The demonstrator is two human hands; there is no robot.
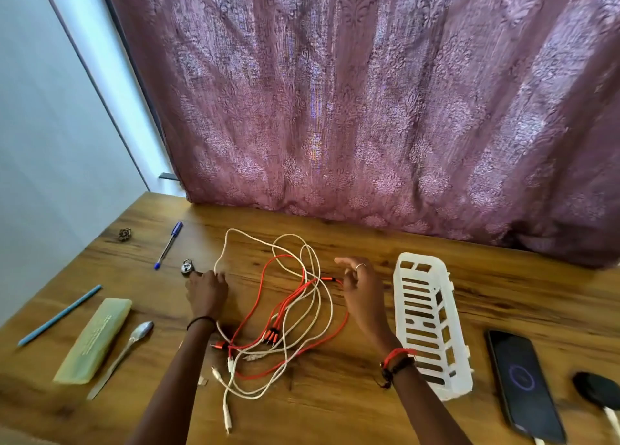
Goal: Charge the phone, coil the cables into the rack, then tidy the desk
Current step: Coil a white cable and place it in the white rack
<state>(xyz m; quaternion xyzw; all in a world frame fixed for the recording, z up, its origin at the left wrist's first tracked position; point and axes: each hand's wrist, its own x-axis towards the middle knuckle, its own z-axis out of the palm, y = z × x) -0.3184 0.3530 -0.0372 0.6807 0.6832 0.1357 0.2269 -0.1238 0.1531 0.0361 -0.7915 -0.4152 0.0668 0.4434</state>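
Nearest me on the desk (pixel 335 414), the plug ends of the white cable (pixel 332 310) trail toward my edge. To the right lies the phone (pixel 523 384), its screen lit with a ring and a white plug in its near end.

The white cable and the red cable (pixel 346 320) sprawl in one loose tangle between my forearms. A spoon (pixel 134 340) and a pale case (pixel 95 339) lie to the left. The white rack (pixel 399 310) lies just right of my right wrist, holding nothing.

My left hand (pixel 206 290) sits knuckles-up on the white cable, fingers curled over it. My right hand (pixel 360 287) pinches the red cable's far end between thumb and finger, the forefinger stretched out.

Beyond my left hand lie a padlock (pixel 187 266) and a pen (pixel 168 245), then the curtain (pixel 369 109).
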